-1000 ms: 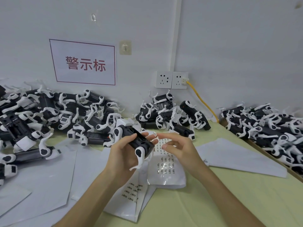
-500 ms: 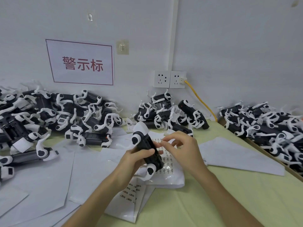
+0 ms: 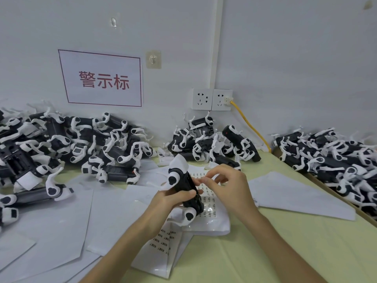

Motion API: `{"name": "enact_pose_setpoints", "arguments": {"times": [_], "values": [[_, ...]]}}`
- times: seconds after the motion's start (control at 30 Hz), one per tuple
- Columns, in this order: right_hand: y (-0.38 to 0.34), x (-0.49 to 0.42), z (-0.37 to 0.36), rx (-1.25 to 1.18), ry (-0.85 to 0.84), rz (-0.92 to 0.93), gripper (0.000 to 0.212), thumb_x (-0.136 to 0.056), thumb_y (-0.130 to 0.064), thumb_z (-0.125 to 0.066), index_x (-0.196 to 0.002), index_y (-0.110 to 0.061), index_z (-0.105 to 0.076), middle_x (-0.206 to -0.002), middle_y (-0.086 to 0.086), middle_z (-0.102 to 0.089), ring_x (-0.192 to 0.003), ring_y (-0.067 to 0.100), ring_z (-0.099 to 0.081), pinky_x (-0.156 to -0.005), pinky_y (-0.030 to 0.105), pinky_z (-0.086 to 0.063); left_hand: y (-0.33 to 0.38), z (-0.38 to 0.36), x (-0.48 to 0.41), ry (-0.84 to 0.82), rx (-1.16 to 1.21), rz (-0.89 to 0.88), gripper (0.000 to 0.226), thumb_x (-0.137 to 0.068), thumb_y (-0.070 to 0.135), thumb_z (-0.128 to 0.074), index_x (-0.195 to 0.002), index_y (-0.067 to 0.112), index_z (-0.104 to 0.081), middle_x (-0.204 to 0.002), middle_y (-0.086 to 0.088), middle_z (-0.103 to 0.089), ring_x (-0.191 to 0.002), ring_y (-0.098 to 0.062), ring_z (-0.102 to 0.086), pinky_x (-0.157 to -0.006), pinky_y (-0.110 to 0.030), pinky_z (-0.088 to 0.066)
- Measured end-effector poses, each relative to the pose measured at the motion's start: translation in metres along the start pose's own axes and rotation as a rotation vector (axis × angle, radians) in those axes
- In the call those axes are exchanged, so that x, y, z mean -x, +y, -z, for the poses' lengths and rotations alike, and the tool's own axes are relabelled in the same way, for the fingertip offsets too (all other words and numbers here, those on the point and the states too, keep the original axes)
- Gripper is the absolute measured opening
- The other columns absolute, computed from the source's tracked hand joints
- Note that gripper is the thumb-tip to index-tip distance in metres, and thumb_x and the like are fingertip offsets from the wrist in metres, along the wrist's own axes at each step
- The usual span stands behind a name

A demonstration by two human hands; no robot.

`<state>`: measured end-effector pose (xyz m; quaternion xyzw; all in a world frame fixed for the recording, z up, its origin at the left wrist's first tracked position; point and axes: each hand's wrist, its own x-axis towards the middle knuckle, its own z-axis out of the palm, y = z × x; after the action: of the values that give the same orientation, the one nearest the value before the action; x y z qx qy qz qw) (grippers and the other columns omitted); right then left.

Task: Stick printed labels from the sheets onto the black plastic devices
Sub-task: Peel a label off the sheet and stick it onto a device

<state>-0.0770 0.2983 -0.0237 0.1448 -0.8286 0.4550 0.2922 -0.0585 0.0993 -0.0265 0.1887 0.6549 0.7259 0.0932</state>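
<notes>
My left hand grips a black plastic device with white clips, held nearly upright above the table. My right hand is at the device's right side, fingertips pinched against its upper edge; whether a small label sits between them is too small to tell. Under both hands lies a label sheet with rows of printed labels. A second printed sheet lies nearer to me, partly under my left forearm.
Piles of black-and-white devices lie at the left, at the back centre and at the right. Blank white backing sheets cover the left of the yellow-green table. A yellow cable runs from the wall socket.
My left hand turned the device from lying across to nearly upright. My right hand closed in from the sheet until its fingertips touch the device's side.
</notes>
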Motion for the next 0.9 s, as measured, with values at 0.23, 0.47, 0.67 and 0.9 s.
{"name": "enact_pose_setpoints", "arguments": {"times": [0.23,0.47,0.67,0.9], "values": [[0.003,0.002,-0.005,0.082,-0.05,0.067,0.018,-0.091,-0.021,-0.072,-0.08,-0.031,-0.064,-0.086,-0.019,-0.066,-0.073,0.008,-0.063,-0.065,0.012,-0.044,-0.001,-0.002,-0.002,0.049,0.04,0.023,0.048,-0.073,0.038,-0.082,-0.115,0.016,-0.075,-0.116,-0.011,-0.076,-0.112,-0.026,-0.071,-0.096,-0.036,-0.054],[-0.012,0.003,0.001,-0.284,-0.125,-0.063,0.02,-0.089,-0.045,-0.067,-0.101,-0.034,-0.056,-0.095,0.0,-0.073,-0.082,0.021,-0.071,-0.08,0.043,-0.057,0.003,-0.001,-0.005,0.198,0.181,0.046,0.063,-0.067,0.048,-0.079,-0.114,0.007,-0.074,-0.109,-0.014,-0.077,-0.107,-0.029,-0.073,-0.102,-0.042,-0.052],[-0.015,0.01,-0.006,-0.326,-0.377,-0.112,0.07,-0.072,-0.054,-0.08,-0.131,-0.049,-0.042,-0.117,-0.015,-0.067,-0.102,0.011,-0.068,-0.091,0.028,-0.053,0.008,-0.001,-0.005,0.207,0.272,-0.002,0.063,-0.069,0.049,-0.076,-0.122,0.016,-0.07,-0.113,-0.008,-0.076,-0.101,-0.02,-0.074,-0.077,-0.025,-0.058],[-0.015,0.011,-0.011,-0.351,-0.365,-0.128,0.076,-0.071,-0.05,-0.084,-0.133,-0.057,-0.04,-0.118,-0.019,-0.067,-0.102,0.01,-0.069,-0.09,0.028,-0.052,0.008,-0.001,-0.004,0.147,0.297,0.013,0.051,-0.077,0.053,-0.07,-0.121,0.027,-0.072,-0.118,-0.005,-0.075,-0.108,-0.018,-0.072,-0.078,-0.023,-0.057]]}}
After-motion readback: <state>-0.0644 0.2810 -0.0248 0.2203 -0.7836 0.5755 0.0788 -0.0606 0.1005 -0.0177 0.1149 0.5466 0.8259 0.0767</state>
